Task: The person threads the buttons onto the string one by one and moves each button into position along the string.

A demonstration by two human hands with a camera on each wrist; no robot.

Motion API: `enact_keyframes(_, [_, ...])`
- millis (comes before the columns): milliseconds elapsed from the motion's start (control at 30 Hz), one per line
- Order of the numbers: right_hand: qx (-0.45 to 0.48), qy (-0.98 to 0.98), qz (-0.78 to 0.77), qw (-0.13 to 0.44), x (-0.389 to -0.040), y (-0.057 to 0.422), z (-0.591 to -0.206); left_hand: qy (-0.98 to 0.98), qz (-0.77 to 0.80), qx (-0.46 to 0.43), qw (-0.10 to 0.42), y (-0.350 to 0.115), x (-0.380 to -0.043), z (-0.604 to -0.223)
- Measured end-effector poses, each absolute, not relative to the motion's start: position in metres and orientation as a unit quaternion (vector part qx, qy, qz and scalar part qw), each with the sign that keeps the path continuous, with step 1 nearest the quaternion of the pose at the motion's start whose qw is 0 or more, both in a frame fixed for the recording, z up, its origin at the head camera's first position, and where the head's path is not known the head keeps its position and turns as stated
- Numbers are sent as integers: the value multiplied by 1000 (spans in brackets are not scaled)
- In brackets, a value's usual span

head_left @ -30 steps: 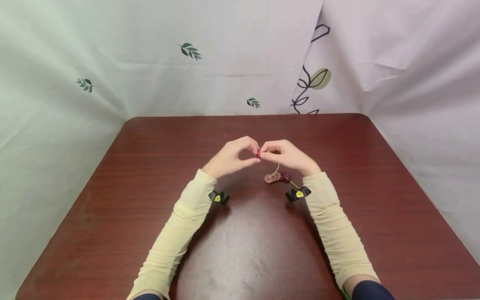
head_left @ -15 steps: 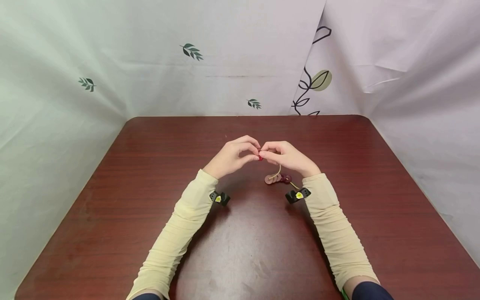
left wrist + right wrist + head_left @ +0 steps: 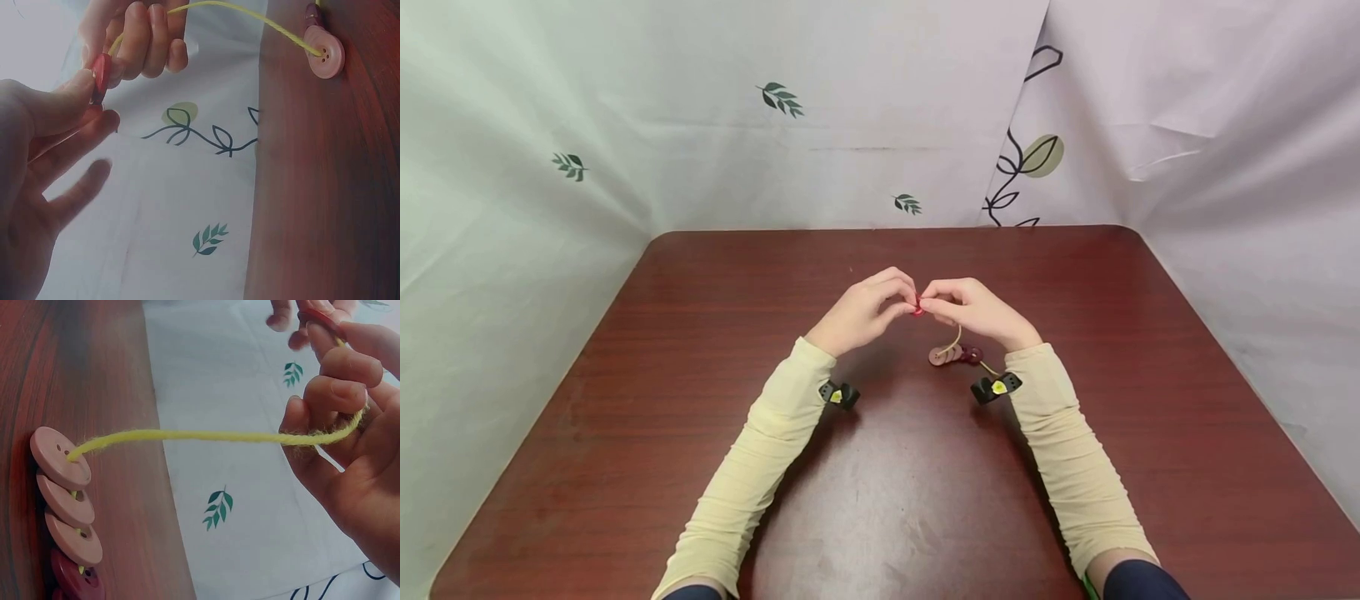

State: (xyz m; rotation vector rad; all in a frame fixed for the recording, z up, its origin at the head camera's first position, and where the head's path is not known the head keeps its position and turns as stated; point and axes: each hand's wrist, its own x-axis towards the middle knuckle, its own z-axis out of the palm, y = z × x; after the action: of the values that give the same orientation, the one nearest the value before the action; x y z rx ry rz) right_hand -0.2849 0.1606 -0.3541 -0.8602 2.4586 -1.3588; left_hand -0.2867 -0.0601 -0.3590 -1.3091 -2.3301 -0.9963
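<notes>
My left hand pinches a red button between thumb and fingertips, above the table's middle. Close against it, my right hand holds a yellow yarn, which passes through its curled fingers up to the red button. Whether the yarn's tip is through a hole cannot be made out. From the right hand the yarn hangs down to several threaded buttons on the table: pink buttons come first, overlapping in a row, then dark red buttons behind them.
The brown wooden table has rounded far corners. White cloth with leaf prints hangs behind it and at both sides. A black wrist camera is strapped to the left sleeve, another black camera to the right.
The red button has turned slightly between the left fingertips, and the left fingers have shifted their pinch on it. Right hand and threaded buttons stay nearly in place.
</notes>
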Motion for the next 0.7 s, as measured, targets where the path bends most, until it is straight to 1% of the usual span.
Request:
enact_keyframes(233, [-303, 830, -460, 94, -284, 163, -352, -829, -299, -440, 171, -61, -287, -358])
enact_keyframes(333, [-297, 831, -461, 90, -278, 160, -343, -835, -295, -432, 171, -61, -287, -359])
enact_keyframes(500, [-284, 835, -465, 82, -280, 159, -347, -842, -297, -426, 147, -61, -288, -360])
enact_keyframes(700, [-260, 842, -470, 56, -290, 162, -358, -852, -298, -415, 116, -61, -288, -360])
